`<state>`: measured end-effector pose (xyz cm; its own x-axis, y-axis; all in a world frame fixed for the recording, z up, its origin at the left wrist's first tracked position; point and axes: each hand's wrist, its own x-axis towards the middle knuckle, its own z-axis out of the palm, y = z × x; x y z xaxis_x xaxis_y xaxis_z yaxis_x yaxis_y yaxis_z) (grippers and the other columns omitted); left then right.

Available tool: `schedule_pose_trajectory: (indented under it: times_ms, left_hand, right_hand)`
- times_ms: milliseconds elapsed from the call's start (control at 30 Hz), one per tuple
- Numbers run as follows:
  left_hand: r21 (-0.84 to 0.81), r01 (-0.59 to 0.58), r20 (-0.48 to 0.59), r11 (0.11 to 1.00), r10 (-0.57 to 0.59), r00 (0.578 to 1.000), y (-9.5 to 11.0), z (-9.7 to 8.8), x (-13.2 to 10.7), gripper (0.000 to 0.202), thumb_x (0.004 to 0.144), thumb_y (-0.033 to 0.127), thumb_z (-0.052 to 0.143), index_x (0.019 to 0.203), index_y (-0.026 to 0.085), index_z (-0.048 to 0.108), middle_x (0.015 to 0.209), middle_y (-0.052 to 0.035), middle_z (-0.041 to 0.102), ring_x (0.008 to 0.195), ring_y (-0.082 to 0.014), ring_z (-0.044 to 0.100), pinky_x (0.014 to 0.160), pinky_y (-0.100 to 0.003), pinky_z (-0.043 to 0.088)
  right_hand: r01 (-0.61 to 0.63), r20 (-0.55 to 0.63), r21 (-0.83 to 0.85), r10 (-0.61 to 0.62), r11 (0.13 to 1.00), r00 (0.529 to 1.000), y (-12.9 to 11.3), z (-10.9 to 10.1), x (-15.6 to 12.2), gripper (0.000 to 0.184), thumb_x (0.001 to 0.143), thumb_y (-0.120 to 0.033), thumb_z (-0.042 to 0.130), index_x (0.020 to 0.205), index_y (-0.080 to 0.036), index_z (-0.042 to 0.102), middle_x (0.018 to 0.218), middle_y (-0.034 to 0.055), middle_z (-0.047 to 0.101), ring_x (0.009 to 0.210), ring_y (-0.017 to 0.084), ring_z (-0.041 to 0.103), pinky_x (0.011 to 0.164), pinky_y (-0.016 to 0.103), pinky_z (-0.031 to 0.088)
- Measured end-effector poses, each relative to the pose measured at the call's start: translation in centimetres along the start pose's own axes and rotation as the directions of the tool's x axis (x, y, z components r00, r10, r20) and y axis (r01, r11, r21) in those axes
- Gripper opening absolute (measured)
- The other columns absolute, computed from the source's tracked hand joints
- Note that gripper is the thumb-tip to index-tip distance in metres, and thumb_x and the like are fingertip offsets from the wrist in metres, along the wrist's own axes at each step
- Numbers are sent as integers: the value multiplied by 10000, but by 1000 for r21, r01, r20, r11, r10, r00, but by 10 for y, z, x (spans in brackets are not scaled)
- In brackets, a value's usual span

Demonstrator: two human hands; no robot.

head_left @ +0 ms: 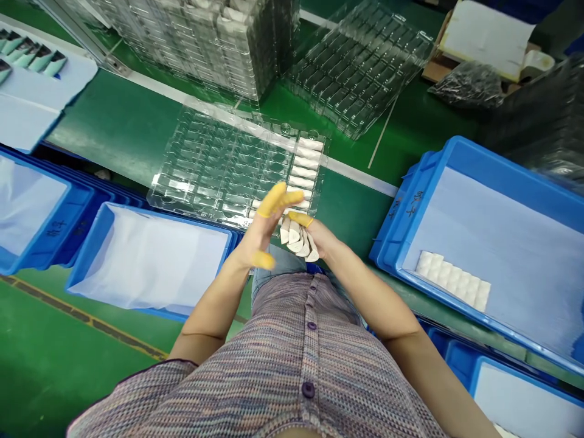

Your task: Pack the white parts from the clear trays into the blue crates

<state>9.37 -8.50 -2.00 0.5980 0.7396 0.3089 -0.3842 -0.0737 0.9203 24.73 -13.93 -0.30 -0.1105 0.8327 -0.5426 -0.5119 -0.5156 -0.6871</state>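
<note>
While the right hand curls shut around a fan of white pieces, gripping them at their lower ends, the left hand stands mostly open beside it. Its yellow-capped fingers stretch across the top of the fan, and the capped thumb points back toward the body. Whether those fingers have nipped one piece loose I cannot tell. The fan looks to hold five or six pieces.

Just beyond both hands lies the clear tray, its pockets set in rows. The filled column, straight ahead of the right hand, shows about six pieces, and a few more sit in the row nearest the fingertips. The pockets further left of the hands are bare. I judge this to be a loading step, partway along, with one piece being parted from the fan. A next move would call for a light pinch on a single piece, so the others do not slip, and for laying it flat in a bare pocket.

Out to the right of the right hand, a blue bin holds a spare row of about eight pieces. To the left of the left hand sit two lined bins, and a fourth bin lies by the right elbow. Two tray stacks stand beyond the tray.
</note>
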Motion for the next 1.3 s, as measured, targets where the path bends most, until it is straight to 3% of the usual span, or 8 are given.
schedule_pose_trajectory:
  times_ms: [67, 167, 300, 467, 733, 933, 1167, 1300]
  left_hand:
    - [-90, 134, -157, 987, -147, 977, 1, -7, -1, 870, 788, 826, 669, 1503, 351, 529, 1540, -109, 569, 1385, -328, 568, 1133, -466, 473]
    - [-172, 409, -74, 896, -426, 902, -4, -11, -4, 851, 764, 683, 812, 1463, 269, 559, 1409, -143, 649, 1212, -302, 667, 961, -388, 555]
    - [-160, 573, 45, 804, -573, 818, -14, 3, -6, 830, 560, 366, 1013, 1288, 174, 664, 1083, -92, 750, 968, -250, 722, 838, -330, 566]
    - [-408, 539, -112, 737, -626, 772, -19, 10, -11, 601, 536, 426, 1000, 996, 136, 745, 895, -92, 769, 877, -262, 751, 780, -340, 596]
    - [-503, 409, -300, 761, -598, 743, -9, -12, -18, 501, 571, 338, 959, 981, 128, 762, 922, -112, 795, 851, -274, 770, 797, -369, 624]
    - [-452, 307, -458, 838, -513, 726, -9, -11, -17, 523, 521, 380, 998, 916, 144, 749, 873, -66, 774, 771, -215, 743, 741, -322, 615]
    - [-495, 229, -455, 838, -475, 754, -13, -11, -15, 601, 469, 335, 1033, 968, 183, 735, 908, -27, 776, 777, -171, 739, 739, -266, 610]
    - [-526, 262, -382, 809, -500, 778, -12, -14, -17, 591, 488, 366, 1017, 970, 178, 732, 928, -58, 795, 775, -228, 763, 753, -347, 644]
  right_hand:
    - [185, 26, -326, -186, 927, 982, -11, -8, 0, 340, 818, -495, 726, 738, -210, 557, 626, -45, 554, 582, 118, 482, 578, 245, 410]
    - [346, 171, -825, -387, 446, 906, -27, -13, -2, 251, 861, -415, 659, 760, -201, 579, 689, -21, 580, 658, 138, 497, 642, 263, 367]
    - [298, 268, -954, -363, 29, 892, -31, -4, -1, 266, 960, -421, 560, 953, -182, 677, 975, 89, 703, 864, 219, 624, 725, 308, 426]
    - [386, 78, -833, -608, 395, 790, -9, -7, 5, 446, 1044, -561, 401, 1245, -231, 623, 1216, 104, 691, 1051, 236, 655, 856, 358, 537]
    - [79, -15, -186, -83, 979, 996, 28, -11, -2, 541, 688, -579, 893, 1008, -245, 612, 956, 1, 681, 786, 153, 704, 633, 284, 620]
    - [295, -64, -408, -349, 864, 935, 36, -3, -5, 410, 719, -513, 872, 950, -240, 671, 907, 17, 709, 758, 161, 667, 668, 309, 608]
    - [395, 192, -910, -712, 129, 675, 37, 5, -20, 152, 898, -235, 658, 1014, -274, 748, 922, 29, 680, 823, 177, 668, 713, 297, 561]
    - [465, 231, -862, -662, 201, 713, 34, 7, -21, 149, 909, -251, 649, 1032, -275, 728, 932, 32, 647, 785, 173, 640, 716, 315, 577]
